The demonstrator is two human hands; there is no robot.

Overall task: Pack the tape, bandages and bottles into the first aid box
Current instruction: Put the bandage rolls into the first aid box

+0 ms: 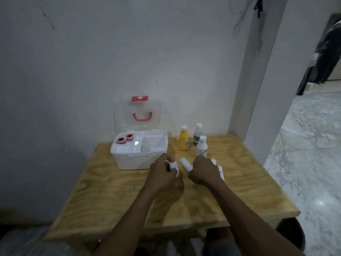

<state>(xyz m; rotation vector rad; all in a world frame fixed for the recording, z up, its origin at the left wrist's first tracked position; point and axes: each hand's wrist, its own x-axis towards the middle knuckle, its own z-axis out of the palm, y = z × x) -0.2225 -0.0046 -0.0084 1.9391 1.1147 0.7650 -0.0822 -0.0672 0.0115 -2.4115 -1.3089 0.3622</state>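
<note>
A white first aid box (136, 161) stands open on the wooden table (110, 191), its clear lid (138, 115) leaning back against the wall. Two red tape rolls (125, 139) sit in the box's left tray compartment. My left hand (162, 174) is closed around a white bandage roll (173, 165) just right of the box. My right hand (203, 170) grips another white bandage roll (185, 163), and more white rolls (220, 171) lie partly hidden under it. A yellow bottle (184, 138), a clear bottle (197, 134) and a white bottle (202, 146) stand upright behind my hands.
The table is pushed against a white wall, with a pillar (258, 80) at its back right corner. To the right is marble floor (310, 145). A person in dark clothes (326, 52) stands far off at the right. A cord (258, 6) hangs on the wall.
</note>
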